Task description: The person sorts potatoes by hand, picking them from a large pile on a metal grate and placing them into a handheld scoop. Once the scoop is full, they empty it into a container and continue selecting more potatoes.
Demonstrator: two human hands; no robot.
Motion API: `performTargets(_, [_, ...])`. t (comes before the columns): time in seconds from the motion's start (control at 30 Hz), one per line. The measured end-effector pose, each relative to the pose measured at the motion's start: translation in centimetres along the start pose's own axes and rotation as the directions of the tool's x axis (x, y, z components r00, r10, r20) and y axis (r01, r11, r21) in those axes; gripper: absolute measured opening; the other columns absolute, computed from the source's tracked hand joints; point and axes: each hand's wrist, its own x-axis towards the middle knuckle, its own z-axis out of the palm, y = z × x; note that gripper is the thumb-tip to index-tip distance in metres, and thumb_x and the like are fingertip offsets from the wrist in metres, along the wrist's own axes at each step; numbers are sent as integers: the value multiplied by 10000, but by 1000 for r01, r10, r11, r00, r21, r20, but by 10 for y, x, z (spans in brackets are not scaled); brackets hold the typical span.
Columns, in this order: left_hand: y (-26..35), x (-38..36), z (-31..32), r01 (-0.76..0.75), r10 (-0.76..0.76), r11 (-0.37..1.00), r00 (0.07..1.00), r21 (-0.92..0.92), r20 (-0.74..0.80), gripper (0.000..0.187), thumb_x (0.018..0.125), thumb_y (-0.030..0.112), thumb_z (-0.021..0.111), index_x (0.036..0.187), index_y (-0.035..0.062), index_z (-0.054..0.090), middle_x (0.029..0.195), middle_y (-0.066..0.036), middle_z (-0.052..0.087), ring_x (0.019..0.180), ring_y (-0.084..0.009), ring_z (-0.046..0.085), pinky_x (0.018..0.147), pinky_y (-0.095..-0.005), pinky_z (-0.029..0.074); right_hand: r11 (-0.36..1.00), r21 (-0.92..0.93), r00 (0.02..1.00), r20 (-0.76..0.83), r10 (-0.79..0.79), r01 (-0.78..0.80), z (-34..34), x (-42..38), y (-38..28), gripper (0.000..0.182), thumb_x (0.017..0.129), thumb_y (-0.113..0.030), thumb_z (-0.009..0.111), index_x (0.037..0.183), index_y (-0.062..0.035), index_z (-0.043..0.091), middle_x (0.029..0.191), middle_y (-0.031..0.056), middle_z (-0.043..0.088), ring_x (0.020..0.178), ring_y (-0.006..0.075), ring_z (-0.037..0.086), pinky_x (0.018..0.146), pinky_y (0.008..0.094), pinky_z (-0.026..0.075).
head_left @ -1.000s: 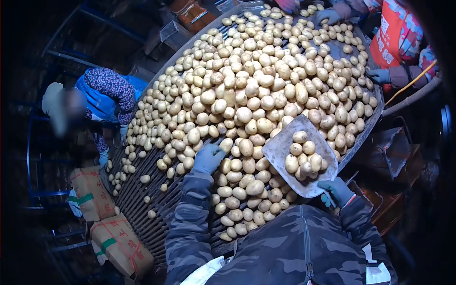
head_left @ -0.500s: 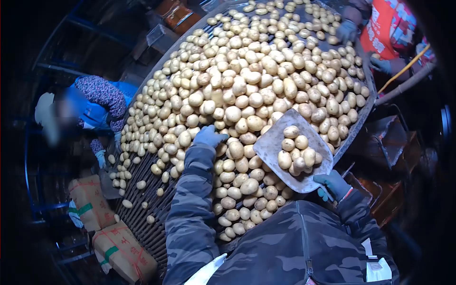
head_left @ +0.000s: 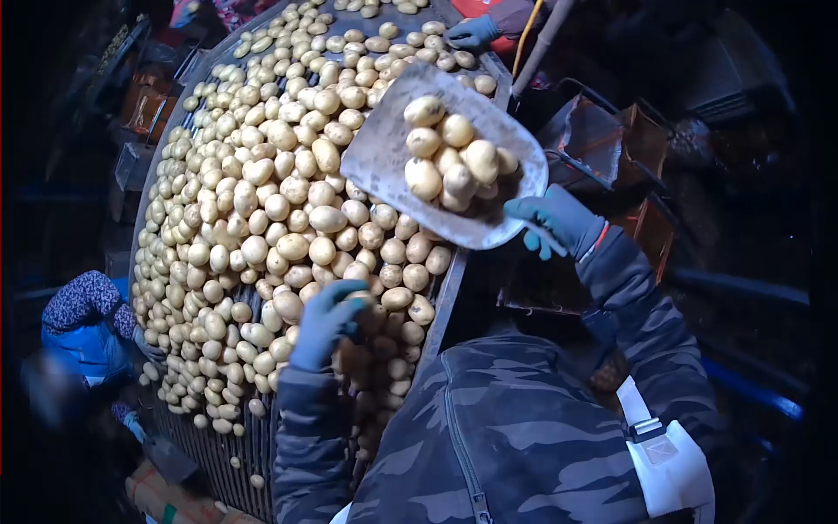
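My right hand (head_left: 555,220), in a grey-green glove, grips the handle of a broad metal scoop (head_left: 375,144). Several potatoes (head_left: 423,177) lie in the scoop, which is raised above the right edge of the potato heap. My left hand (head_left: 329,321), gloved too, is over the near part of the heap (head_left: 253,249) with its fingers curled round a potato (head_left: 358,301), partly hidden by them. Loose potatoes surround it on the slatted surface.
Metal-framed bins (head_left: 594,140) stand at the right. A co-worker in blue (head_left: 87,345) is at the left edge, and another person's gloved hand (head_left: 473,32) reaches in at the top. Cardboard boxes (head_left: 161,498) lie at lower left, below the slats (head_left: 223,458).
The view has turned to the right. My right hand has lifted the loaded scoop off the heap toward its right edge. My left hand has come up off the potatoes and closed on one.
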Motion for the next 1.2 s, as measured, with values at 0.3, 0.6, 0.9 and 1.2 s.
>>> performTargets(0.3, [12, 29, 154, -423, 332, 895, 842, 139, 425, 621, 975, 274, 748, 1480, -7, 522, 1214, -110, 705, 1090, -150, 644, 983, -297, 519, 977, 205, 991, -106, 77, -53, -31, -27, 32, 383, 928, -440, 728, 950, -61, 683, 619, 60, 611, 443, 170, 583, 385, 319, 502])
performTargets(0.6, [-72, 5, -63, -160, 615, 708, 618, 688, -489, 340, 898, 171, 734, 1198, 18, 689, 1182, -177, 679, 1133, -363, 633, 1029, -457, 490, 967, 160, 980, 52, 193, -199, 34, -20, 66, 273, 959, -320, 679, 929, -48, 682, 592, 63, 618, 422, 172, 588, 350, 306, 469])
performTargets(0.9, [-64, -8, -84, 112, 242, 671, 901, 733, -359, 355, 890, 331, 727, 1162, 103, 722, 1175, -175, 681, 1159, -355, 625, 991, -460, 501, 970, 111, 949, 258, 183, -218, 98, 2, 59, 284, 958, -238, 716, 914, 42, 710, 600, 117, 654, 394, 202, 593, 346, 320, 476])
performTargets(1.2, [-118, 59, -192, 22, 359, 869, 659, 494, -661, 520, 888, 348, 745, 1317, 68, 657, 1260, -229, 684, 1185, -404, 639, 1019, -449, 509, 956, -7, 914, 293, 282, -293, 120, 1, 47, 268, 940, -194, 723, 889, 69, 709, 597, 114, 652, 403, 198, 593, 355, 310, 457])
